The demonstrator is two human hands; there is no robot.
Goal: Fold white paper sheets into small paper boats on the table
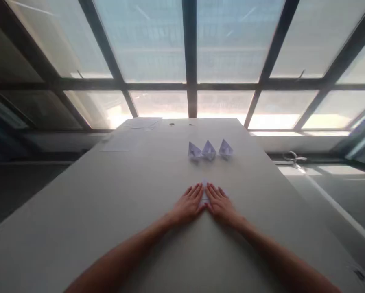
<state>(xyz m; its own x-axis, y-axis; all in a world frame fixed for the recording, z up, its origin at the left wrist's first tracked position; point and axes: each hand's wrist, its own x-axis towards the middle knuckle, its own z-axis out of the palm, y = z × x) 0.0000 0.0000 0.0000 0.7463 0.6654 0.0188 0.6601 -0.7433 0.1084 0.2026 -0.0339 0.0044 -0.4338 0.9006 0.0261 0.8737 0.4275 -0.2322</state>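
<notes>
While both palms lie flat, the left hand [189, 205] and right hand [220, 204] press a small white folded paper [204, 196], near three white paper boats [209, 150] on the long grey table [115, 195].

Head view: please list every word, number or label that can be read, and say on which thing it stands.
None can be read.
Paper boats: no print visible.
Sheets at the far table edge: too far and blurred to tell.
Folded paper under both hands: no print visible.
</notes>
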